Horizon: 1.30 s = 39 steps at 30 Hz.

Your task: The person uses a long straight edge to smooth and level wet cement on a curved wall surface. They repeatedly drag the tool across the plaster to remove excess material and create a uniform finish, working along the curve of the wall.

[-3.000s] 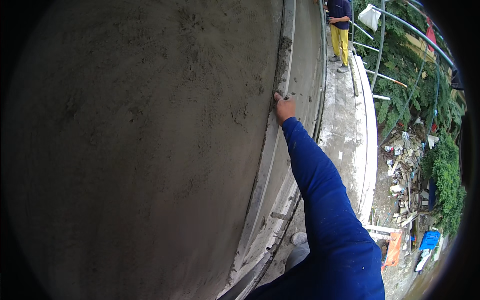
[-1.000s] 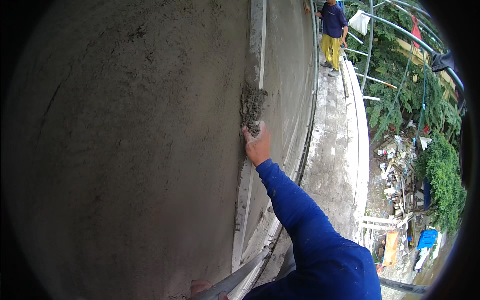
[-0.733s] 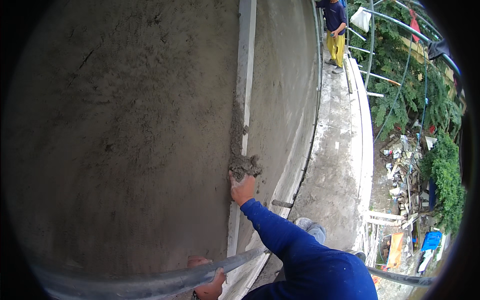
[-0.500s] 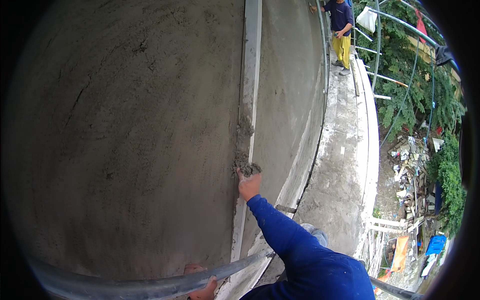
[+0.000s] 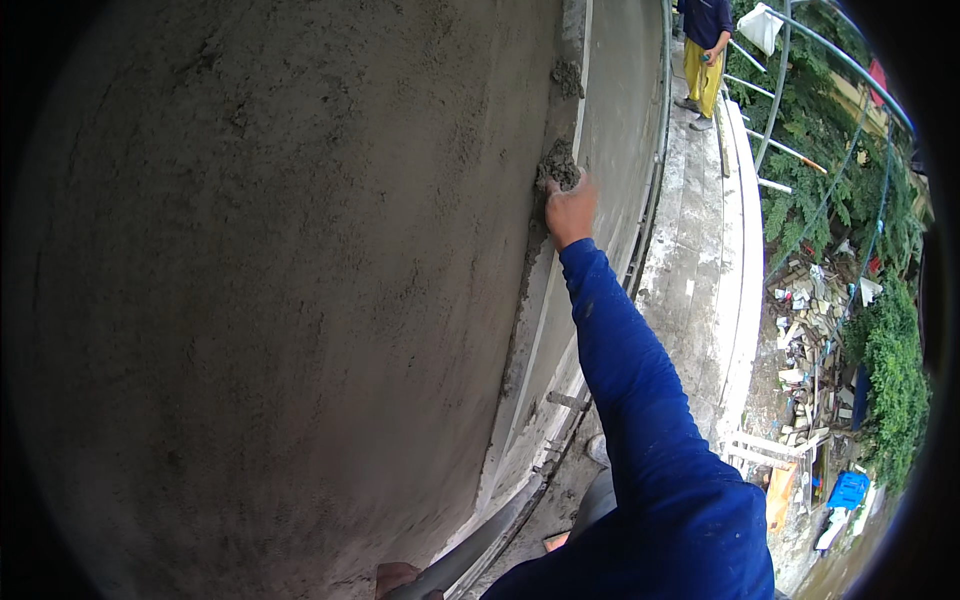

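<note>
My right hand, at the end of a blue sleeve, is closed round a lump of wet grey mortar, pressed along a raised band on the plastered wall. Another mortar blob sticks to the band above it. At the bottom edge my left hand is wrapped on a grey metal pipe, mostly cut off by the frame.
A narrow plank walkway curves along the wall. A co-worker in yellow trousers stands on it. Curved scaffold tubes and hanging ropes border it, with trees and a debris pile below.
Over the last second my right hand has gone down the band, then back up, farther from me, with mortar in it. The pipe now appears more steeply angled.
</note>
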Each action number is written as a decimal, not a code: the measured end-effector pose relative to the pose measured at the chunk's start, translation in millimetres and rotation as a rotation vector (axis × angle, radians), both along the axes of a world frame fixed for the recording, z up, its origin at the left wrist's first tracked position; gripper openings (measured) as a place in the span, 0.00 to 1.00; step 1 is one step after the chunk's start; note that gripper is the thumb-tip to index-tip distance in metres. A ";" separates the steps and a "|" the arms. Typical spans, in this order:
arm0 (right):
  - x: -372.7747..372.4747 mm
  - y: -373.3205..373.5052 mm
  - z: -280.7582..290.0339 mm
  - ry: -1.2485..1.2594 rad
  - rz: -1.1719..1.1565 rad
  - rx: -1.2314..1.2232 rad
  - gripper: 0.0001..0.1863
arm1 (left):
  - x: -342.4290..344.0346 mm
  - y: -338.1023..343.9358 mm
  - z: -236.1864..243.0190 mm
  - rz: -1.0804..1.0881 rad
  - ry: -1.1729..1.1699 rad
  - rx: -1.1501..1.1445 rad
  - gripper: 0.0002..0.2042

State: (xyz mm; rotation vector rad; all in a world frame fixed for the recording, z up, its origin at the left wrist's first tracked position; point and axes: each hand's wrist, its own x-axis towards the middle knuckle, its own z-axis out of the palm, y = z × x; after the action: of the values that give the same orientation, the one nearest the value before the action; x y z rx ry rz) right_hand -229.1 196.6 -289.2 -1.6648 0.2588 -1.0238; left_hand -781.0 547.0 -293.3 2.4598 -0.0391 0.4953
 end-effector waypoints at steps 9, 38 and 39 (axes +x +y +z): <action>-232.4 180.2 -99.8 0.126 0.017 -0.034 0.29 | -6.8 10.8 -11.0 -0.111 -0.010 0.011 0.17; -278.7 212.8 -41.3 -0.105 0.219 0.058 0.16 | -3.6 -4.0 17.2 -0.105 -0.181 -0.186 0.20; -297.1 226.2 -48.3 -0.079 0.175 -0.006 0.16 | -4.0 -6.6 21.3 -0.098 -0.139 -0.208 0.19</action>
State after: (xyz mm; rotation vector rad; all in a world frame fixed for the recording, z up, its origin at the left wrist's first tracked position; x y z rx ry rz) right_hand -526.2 422.7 -337.5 -1.6178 0.0566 -0.9564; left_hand -785.0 540.4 -272.0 2.2062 -0.1571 0.5955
